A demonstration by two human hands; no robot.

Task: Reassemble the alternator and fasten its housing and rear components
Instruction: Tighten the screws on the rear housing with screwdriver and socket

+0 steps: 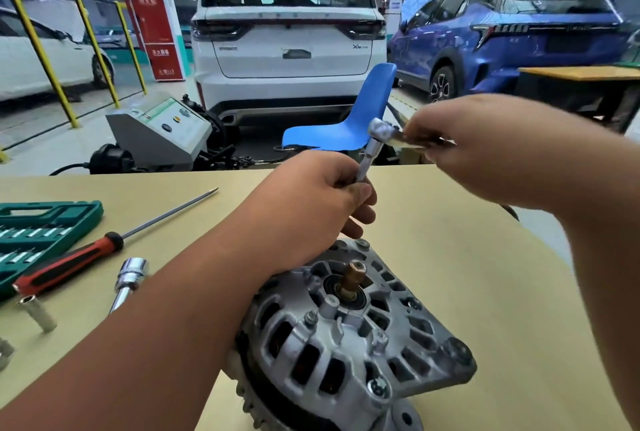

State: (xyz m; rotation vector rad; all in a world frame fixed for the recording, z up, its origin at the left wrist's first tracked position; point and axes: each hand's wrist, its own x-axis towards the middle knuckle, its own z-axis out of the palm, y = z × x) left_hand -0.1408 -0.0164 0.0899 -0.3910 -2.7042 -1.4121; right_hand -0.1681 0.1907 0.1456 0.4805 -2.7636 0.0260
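Note:
The silver alternator [349, 333] lies on the tan table [467, 257] with its rear housing up and the copper slip-ring shaft [353, 278] sticking out. Over its far edge stands a chrome ratchet [379, 130] with an extension bar [365, 163] pointing down. My left hand [311, 208] grips the extension bar just above the housing. My right hand [485, 146] holds the ratchet handle, out to the right of the head. The socket end is hidden behind my left hand.
A red-and-black screwdriver [79, 257], a chrome socket extension [130, 280] and a loose socket [38, 314] lie at the left, next to a green socket case [41, 226]. Beyond the table stand a blue chair [353, 118], a grey machine [162, 129] and parked cars.

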